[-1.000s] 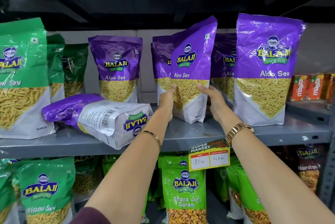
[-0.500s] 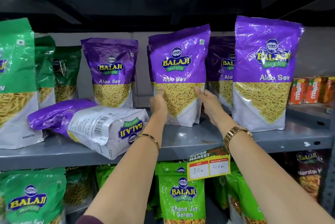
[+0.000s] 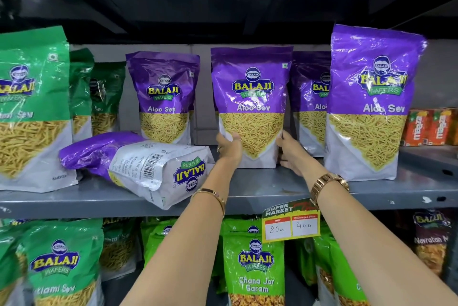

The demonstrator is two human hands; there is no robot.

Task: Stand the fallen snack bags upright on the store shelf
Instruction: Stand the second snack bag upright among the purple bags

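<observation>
A purple Aloo Sev bag (image 3: 251, 97) stands upright in the middle of the grey shelf (image 3: 272, 189). My left hand (image 3: 229, 148) grips its lower left edge and my right hand (image 3: 291, 152) grips its lower right edge. To the left, another purple bag (image 3: 138, 165) lies on its side with its back label up and its bottom overhanging the shelf's front edge. More purple bags stand upright: one behind the fallen bag (image 3: 164, 97), one at the right front (image 3: 371, 102), one behind it (image 3: 309, 102).
Green snack bags (image 3: 27, 107) stand at the shelf's left end. Orange drink cartons (image 3: 431, 127) sit at the far right. A yellow price tag (image 3: 291, 224) hangs from the shelf edge. The lower shelf holds several green bags (image 3: 255, 263).
The held purple bag went from tilted to standing square and upright, set further back on the shelf. Both hands slid along its lower edges. The fallen bag has not moved.
</observation>
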